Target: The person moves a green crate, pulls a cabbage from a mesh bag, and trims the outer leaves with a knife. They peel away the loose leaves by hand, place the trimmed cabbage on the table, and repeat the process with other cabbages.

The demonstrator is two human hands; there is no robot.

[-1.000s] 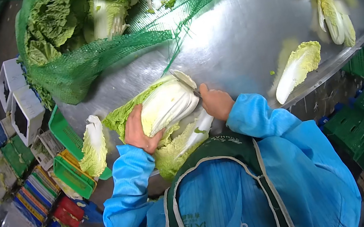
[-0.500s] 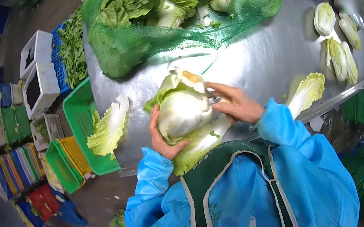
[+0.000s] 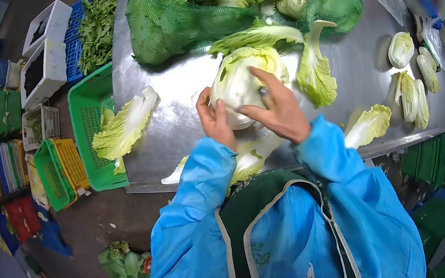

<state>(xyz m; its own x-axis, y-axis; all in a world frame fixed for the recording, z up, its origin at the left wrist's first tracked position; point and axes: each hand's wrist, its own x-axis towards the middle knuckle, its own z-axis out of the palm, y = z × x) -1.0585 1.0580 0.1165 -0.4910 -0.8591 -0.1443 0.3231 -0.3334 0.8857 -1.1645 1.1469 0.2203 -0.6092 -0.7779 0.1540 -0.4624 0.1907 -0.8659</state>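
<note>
Steel table point(image 3: 181, 104) takes up most of the frame. Green net sack point(image 3: 179, 22) of untrimmed cabbages lies at 12 o'clock from the work spot, plenty in it. Green crate point(image 3: 93, 131) sits against the table edge at 9 o'clock. Cabbage head point(image 3: 237, 83) is mid-table, right in front of the person, pale and tight, with only a few green outer leaves on it; can't tell if it rests on the table or is lifted. Around it lie top leaf point(image 3: 255, 38) at 12 o'clock, right leaf point(image 3: 313, 65) at 3, left leaf point(image 3: 123, 126) at 9 overhanging toward the crate, and near leaves point(image 3: 249, 158) at 6 by the near edge. Trimmed heads point(image 3: 417, 88) are lined up well apart at 3 o'clock. Left hand point(image 3: 215, 119) cups the head's left side, fingers curled onto it. Right hand point(image 3: 276, 109) is splayed half open across the front, clamping the head against the left. A small grey thing shows between its fingers; can't tell if it's a knife. My read: this head is nearly stripped, a handful are done, and most of the sack is left.
</note>
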